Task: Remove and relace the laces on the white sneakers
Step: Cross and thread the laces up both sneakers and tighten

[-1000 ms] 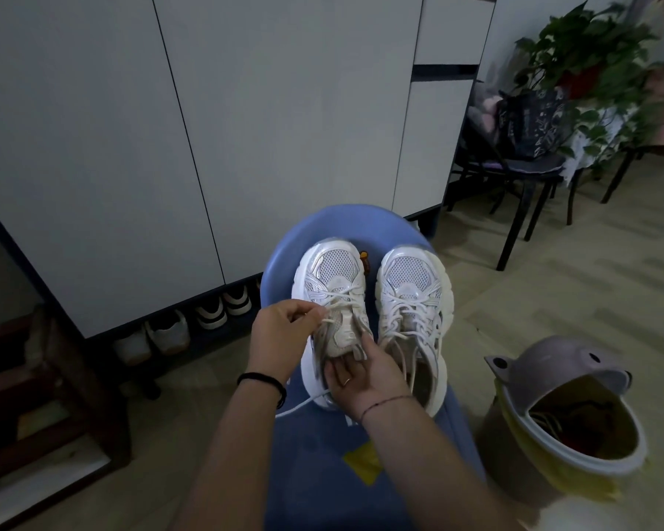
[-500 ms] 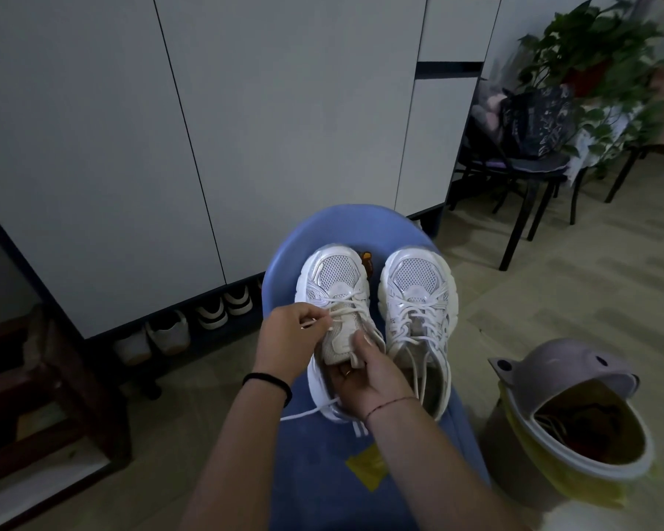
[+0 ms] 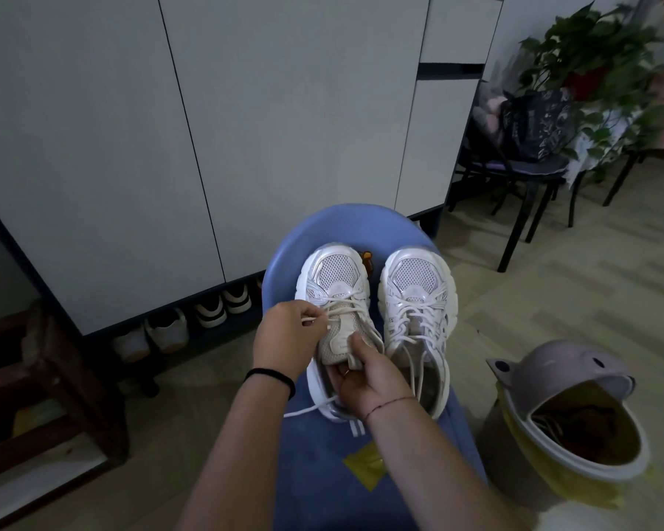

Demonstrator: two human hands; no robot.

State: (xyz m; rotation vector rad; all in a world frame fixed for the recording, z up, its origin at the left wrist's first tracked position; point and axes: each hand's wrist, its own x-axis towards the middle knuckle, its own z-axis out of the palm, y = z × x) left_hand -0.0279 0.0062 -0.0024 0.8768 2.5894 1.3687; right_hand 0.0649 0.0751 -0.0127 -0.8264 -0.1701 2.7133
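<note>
Two white sneakers stand side by side, toes away from me, on a blue chair seat [image 3: 361,228]. My left hand [image 3: 286,339] pinches a white lace [image 3: 315,320] at the left side of the left sneaker [image 3: 336,277]. My right hand [image 3: 372,381] grips that sneaker's tongue [image 3: 340,339], thumb on top and fingers inside the opening. A loose lace end [image 3: 307,410] trails off the heel toward the left. The right sneaker [image 3: 416,285] is laced, its ends lying slack over its opening.
White cabinet doors [image 3: 246,109] rise behind the chair, with several shoes [image 3: 208,312] lined up underneath. A bin with a lilac lid and yellow liner [image 3: 575,423] stands at the right. Black chairs and a potted plant [image 3: 591,51] fill the far right. A wooden stool [image 3: 54,377] is at left.
My left hand has drawn the lace a little out to the left of the left sneaker. My right hand has shifted its hold up onto the tongue.
</note>
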